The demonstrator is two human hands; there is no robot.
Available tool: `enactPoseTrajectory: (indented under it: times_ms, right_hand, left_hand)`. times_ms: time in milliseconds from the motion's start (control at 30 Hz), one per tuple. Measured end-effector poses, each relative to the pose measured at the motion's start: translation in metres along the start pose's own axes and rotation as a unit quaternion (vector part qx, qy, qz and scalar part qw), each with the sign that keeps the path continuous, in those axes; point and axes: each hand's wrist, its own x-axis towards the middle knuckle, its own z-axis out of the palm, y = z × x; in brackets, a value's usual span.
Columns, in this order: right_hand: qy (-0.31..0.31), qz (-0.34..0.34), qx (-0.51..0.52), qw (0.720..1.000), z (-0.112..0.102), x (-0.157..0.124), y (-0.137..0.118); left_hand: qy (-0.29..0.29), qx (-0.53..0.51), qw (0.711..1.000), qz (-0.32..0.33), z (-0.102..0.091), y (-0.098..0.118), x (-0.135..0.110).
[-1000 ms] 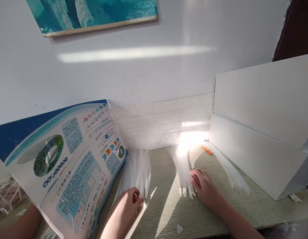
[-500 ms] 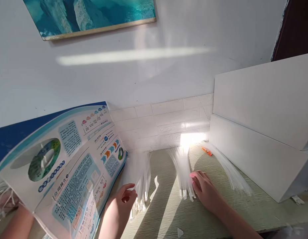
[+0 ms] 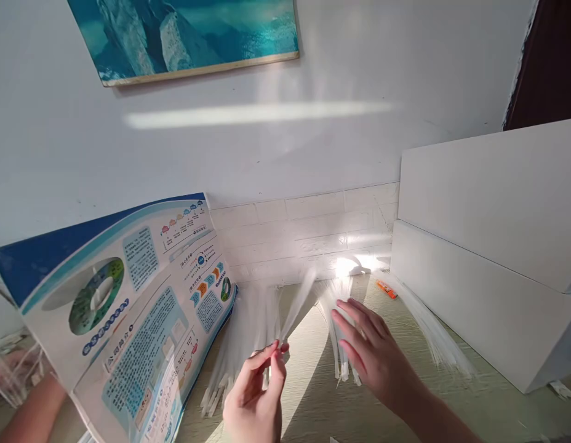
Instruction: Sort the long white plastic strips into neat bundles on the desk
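My left hand (image 3: 258,394) pinches the near end of a thin bundle of translucent strands (image 3: 300,301), which fans out upward and away from the fingertips. Beside that hand, on its left, lies a larger pile of the same white-ended strands (image 3: 248,320). My right hand (image 3: 371,347) hovers over or rests on a middle bundle of strands (image 3: 341,363), fingers apart; whether they touch it I cannot tell. Further right, a longer bundle of fine strands (image 3: 435,329) lies along the white boxes.
A printed board (image 3: 142,320) stands at the left, with another person's arm (image 3: 36,406) behind it. White boxes (image 3: 479,264) are stacked at the right. A small orange item (image 3: 386,289) lies on the table (image 3: 308,394) near the wall. A picture (image 3: 197,37) hangs above.
My left hand has moved right, away from the left pile, and now holds a thin bundle of strands. My right hand has spread its fingers over the middle bundle.
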Motion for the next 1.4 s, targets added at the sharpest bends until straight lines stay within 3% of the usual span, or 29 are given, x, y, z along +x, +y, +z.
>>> enactPoseTrajectory:
  times_ms: [67, 133, 200, 333, 500, 767, 1133, 1267, 1400]
  right_hand:
    - [0.017, -0.094, -0.036, 0.995, -0.009, 0.031, -0.014]
    - [0.007, -0.118, -0.045, 0.992, -0.006, 0.058, -0.02]
    - [-0.008, -0.095, -0.054, 0.994, 0.008, 0.077, -0.014]
    - [-0.072, -0.05, -0.057, 0.995, 0.045, 0.095, 0.02]
    - [-0.042, -0.008, -0.065, 0.997, 0.073, 0.092, 0.047]
    - [0.008, 0.014, -0.031, 0.999, 0.087, 0.066, 0.046]
    - [0.085, -0.027, -0.029, 0.996, 0.097, 0.061, 0.036]
    - [0.024, 0.012, 0.127, 0.991, 0.093, 0.06, 0.032]
    - [-0.093, 0.062, 0.312, 0.943, 0.078, 0.066, 0.029]
  left_hand:
    - [-0.043, -0.023, 0.999, -0.013, 0.006, 0.0, 0.003]
    - [-0.078, -0.047, 0.995, -0.031, 0.013, 0.001, 0.014]
    - [-0.116, -0.069, 0.99, -0.044, 0.025, 0.001, 0.031]
    - [-0.213, -0.11, 0.968, -0.077, 0.056, -0.011, 0.075]
    - [-0.281, -0.103, 0.952, -0.07, 0.081, -0.032, 0.102]
    - [-0.269, -0.116, 0.949, -0.119, 0.085, -0.058, 0.078]
    - [-0.274, -0.211, 0.926, -0.148, 0.083, -0.057, 0.07]
    - [-0.268, -0.222, 0.927, -0.142, 0.079, -0.056, 0.07]
    - [-0.276, -0.23, 0.923, -0.138, 0.077, -0.06, 0.073]
